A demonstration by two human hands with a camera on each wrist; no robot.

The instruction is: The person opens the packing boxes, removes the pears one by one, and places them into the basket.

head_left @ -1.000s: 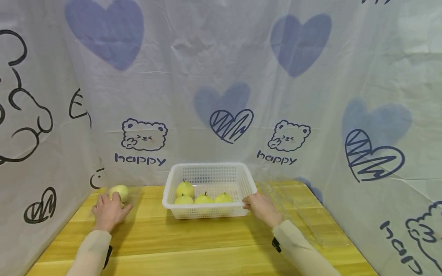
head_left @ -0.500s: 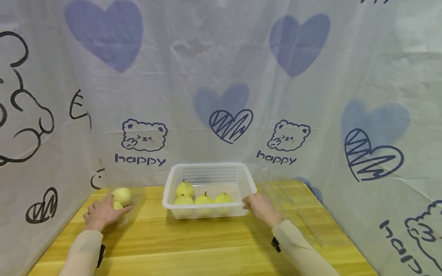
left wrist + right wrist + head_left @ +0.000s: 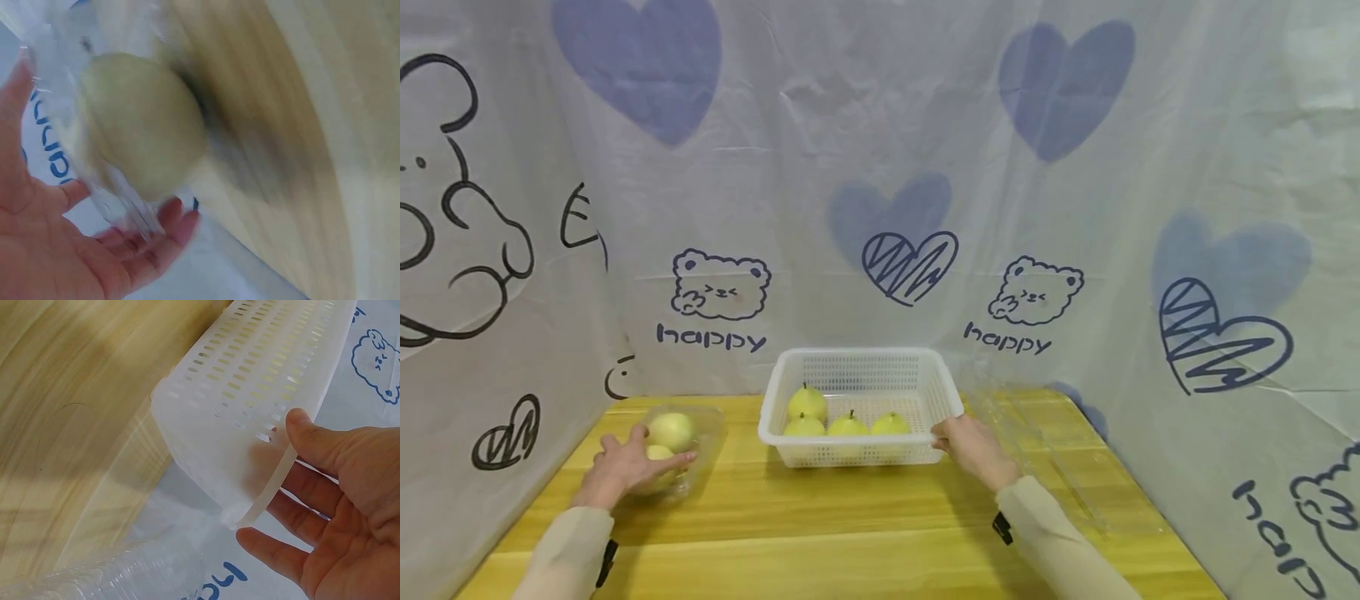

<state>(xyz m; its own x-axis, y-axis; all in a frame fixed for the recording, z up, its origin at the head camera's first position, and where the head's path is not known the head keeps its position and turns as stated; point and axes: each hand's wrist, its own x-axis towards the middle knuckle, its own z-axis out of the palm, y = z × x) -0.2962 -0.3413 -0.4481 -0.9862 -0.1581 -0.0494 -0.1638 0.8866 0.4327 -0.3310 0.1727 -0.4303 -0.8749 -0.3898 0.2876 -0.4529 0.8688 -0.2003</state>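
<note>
In the head view, my left hand (image 3: 619, 468) is at the left, on a clear plastic container (image 3: 709, 433) with two pale yellow pears (image 3: 672, 431) showing in it. The left wrist view is blurred: fingers curl at the clear plastic (image 3: 128, 203), beside a large round pear (image 3: 144, 125). My right hand (image 3: 972, 450) grips the front right corner of a white perforated basket (image 3: 857, 454). Thumb and fingers pinch its rim (image 3: 275, 487) in the right wrist view. Inside the basket sit several yellow pears (image 3: 848, 426), mostly along its front and left.
Another clear plastic container (image 3: 1060, 458) lies on the right of the wooden table (image 3: 820, 533); its outline is faint. A white printed curtain (image 3: 850, 125) with hearts and bears encloses the table at the back and both sides.
My left hand has moved slightly left and toward me. The container and its pears have come nearer with it, and a second pear now shows. The right hand stays on the basket.
</note>
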